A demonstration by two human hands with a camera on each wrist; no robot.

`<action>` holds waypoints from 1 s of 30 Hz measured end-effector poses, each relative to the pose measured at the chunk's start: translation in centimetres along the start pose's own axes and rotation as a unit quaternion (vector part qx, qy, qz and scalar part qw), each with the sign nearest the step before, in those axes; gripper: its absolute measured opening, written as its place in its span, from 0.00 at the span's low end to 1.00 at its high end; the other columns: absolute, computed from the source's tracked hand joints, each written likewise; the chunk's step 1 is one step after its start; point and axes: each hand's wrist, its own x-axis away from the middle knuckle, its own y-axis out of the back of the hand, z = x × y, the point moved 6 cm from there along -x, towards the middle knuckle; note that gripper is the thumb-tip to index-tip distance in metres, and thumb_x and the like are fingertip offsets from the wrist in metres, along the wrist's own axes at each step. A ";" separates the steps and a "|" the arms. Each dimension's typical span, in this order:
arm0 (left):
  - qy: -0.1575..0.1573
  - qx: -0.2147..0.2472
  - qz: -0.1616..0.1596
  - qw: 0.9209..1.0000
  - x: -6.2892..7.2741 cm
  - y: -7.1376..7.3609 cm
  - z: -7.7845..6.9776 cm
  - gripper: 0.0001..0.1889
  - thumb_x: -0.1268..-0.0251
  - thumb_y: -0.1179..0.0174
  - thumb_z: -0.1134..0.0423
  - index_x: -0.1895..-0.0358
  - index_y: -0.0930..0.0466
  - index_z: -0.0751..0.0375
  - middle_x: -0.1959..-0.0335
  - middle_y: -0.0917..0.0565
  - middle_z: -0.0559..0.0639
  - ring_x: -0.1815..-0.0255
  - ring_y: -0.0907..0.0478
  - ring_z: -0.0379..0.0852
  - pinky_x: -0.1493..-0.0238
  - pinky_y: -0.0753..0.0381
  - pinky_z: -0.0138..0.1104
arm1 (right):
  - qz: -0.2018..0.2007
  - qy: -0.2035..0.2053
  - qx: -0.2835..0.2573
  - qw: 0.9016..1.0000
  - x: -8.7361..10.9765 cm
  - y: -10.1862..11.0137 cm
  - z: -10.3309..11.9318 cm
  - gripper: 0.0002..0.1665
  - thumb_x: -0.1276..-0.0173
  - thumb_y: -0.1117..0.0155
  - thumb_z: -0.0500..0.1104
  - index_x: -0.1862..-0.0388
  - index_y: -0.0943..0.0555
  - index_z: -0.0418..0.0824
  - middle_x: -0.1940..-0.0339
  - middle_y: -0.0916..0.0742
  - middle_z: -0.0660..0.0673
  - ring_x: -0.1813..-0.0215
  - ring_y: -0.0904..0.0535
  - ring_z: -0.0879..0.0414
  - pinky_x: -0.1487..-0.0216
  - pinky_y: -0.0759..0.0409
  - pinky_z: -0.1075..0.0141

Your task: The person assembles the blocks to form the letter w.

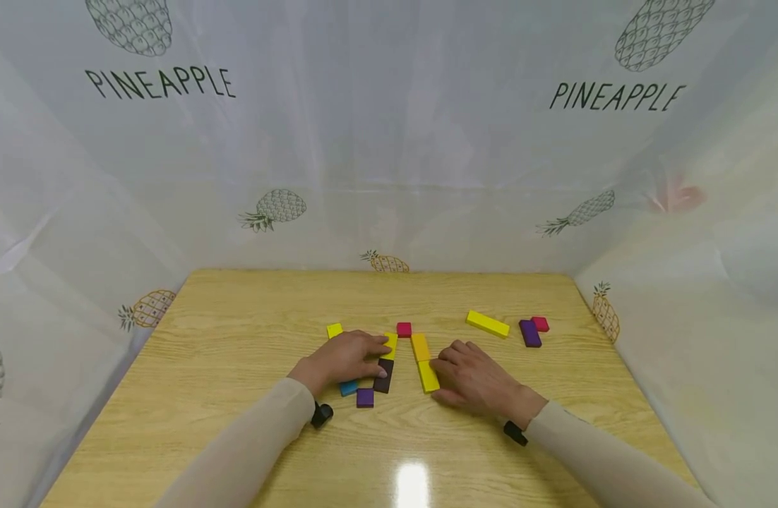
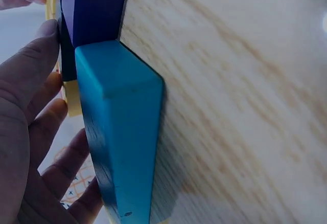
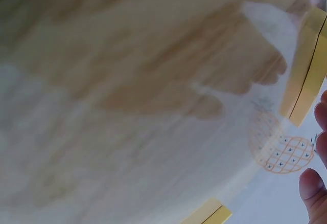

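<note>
My left hand point(image 1: 347, 358) reaches over the left group of blocks. Its fingertips touch a yellow block point(image 1: 390, 346), and the thumb lies against a black block point(image 1: 384, 376) in line with it. Under that hand is a blue block point(image 2: 130, 147), largely covered in the head view, with a purple block point(image 1: 365, 398) beside it. My right hand point(image 1: 474, 377) lies low on the table, its fingertips at the right side of a yellow block point(image 1: 429, 377). An orange-yellow block point(image 1: 421, 346) continues that row, and a red block point(image 1: 404, 329) sits at the top between the two rows.
Further right lie a long yellow block point(image 1: 487, 324), a purple block point(image 1: 531, 334) and a red block point(image 1: 540, 324). Another yellow block point(image 1: 334, 330) shows behind my left hand. A pineapple-print curtain point(image 1: 389, 176) surrounds the wooden table point(image 1: 236, 303) on the far side and both sides.
</note>
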 end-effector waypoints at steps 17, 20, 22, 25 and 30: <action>-0.034 -0.015 -0.085 0.996 -0.5 0.7 -3.8 0.25 0.23 0.36 0.46 0.30 0.18 0.50 0.26 0.21 0.47 0.23 0.29 0.55 0.23 0.29 0.51 | -0.048 -0.014 0.008 0.999 1.2 0.6 -1.3 0.27 0.24 0.33 0.59 0.38 0.14 0.43 0.45 0.13 0.48 0.44 0.23 0.51 0.39 0.20 0.53; -0.046 -0.038 -0.094 0.994 -0.8 0.0 -5.0 0.25 0.23 0.37 0.45 0.30 0.17 0.50 0.26 0.21 0.48 0.22 0.30 0.55 0.22 0.30 0.52 | -0.041 -0.021 0.007 0.999 1.4 0.7 -1.4 0.27 0.24 0.34 0.60 0.39 0.15 0.43 0.45 0.13 0.47 0.43 0.22 0.50 0.38 0.20 0.53; -0.051 -0.054 -0.096 0.993 -1.0 -0.5 -5.6 0.25 0.23 0.38 0.44 0.30 0.17 0.49 0.26 0.21 0.48 0.22 0.30 0.55 0.21 0.31 0.52 | -0.038 -0.025 0.009 0.999 1.6 0.7 -1.5 0.27 0.24 0.34 0.60 0.39 0.15 0.43 0.45 0.13 0.47 0.43 0.22 0.49 0.38 0.21 0.52; -0.051 -0.080 -0.091 0.991 -1.3 -1.3 -6.1 0.25 0.21 0.41 0.42 0.29 0.18 0.47 0.25 0.22 0.47 0.21 0.32 0.54 0.20 0.34 0.53 | -0.038 -0.027 0.013 0.999 1.9 0.8 -1.7 0.27 0.24 0.33 0.60 0.39 0.15 0.42 0.45 0.13 0.47 0.43 0.22 0.49 0.38 0.20 0.52; -0.044 -0.087 -0.086 0.991 -1.8 -2.0 -6.7 0.25 0.21 0.42 0.42 0.29 0.19 0.46 0.24 0.23 0.45 0.20 0.33 0.54 0.21 0.34 0.54 | -0.040 -0.034 0.015 0.999 2.4 0.8 -2.1 0.27 0.25 0.32 0.59 0.39 0.15 0.42 0.45 0.13 0.47 0.43 0.22 0.49 0.37 0.20 0.51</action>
